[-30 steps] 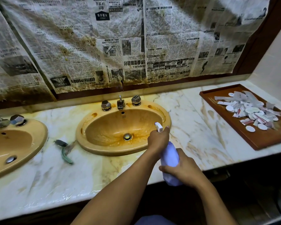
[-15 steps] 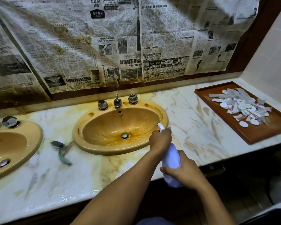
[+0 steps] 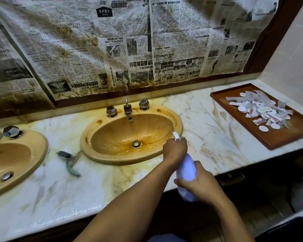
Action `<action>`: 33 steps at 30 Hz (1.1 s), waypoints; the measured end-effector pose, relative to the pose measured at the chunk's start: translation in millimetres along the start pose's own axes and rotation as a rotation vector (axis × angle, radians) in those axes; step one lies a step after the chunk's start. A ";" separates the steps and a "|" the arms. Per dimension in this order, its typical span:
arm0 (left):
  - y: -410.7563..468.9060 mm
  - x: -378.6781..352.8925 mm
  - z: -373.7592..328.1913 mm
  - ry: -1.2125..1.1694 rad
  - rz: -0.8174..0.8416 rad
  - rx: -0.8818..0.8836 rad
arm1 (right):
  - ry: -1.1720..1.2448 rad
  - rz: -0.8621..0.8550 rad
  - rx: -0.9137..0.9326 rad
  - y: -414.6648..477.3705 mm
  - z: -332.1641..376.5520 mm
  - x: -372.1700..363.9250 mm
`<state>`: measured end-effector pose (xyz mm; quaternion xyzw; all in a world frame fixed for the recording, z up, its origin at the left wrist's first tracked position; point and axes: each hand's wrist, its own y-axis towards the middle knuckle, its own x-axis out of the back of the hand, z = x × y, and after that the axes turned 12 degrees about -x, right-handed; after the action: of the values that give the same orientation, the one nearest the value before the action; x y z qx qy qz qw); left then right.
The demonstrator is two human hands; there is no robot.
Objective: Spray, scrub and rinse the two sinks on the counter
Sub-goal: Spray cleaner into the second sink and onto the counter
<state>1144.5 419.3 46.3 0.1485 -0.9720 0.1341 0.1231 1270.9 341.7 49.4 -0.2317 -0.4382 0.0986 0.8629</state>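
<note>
Nearest us, right hand (image 3: 200, 183) wrapped round lower body of spray bottle (image 3: 186, 169), fingers curled tight on it, just off front edge of marble counter (image 3: 59, 198). Left hand (image 3: 175, 149) clamped over bottle's trigger head, fingers closed round it. White nozzle poked over right rim of stained middle sink (image 3: 112, 137). We spotted green-handled brush (image 3: 69, 163) lying between it and left sink (image 3: 42, 144). Beyond, wooden tray (image 3: 278, 138) of sachets (image 3: 262, 109); newspaper (image 3: 112, 41) on wall.
</note>
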 end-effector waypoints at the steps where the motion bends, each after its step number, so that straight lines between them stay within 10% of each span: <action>1: 0.9 0.5 -0.4 0.026 -0.012 0.000 | -0.009 -0.004 0.002 -0.9 0.6 -1.1; 33: 2.9 4.1 0.6 0.028 0.036 -0.004 | 0.014 -0.011 -0.026 -0.6 4.8 -10.1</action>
<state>1139.6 420.7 46.2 0.1287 -0.9730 0.1365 0.1345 1261.0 338.9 45.0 -0.2413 -0.4348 0.0865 0.8633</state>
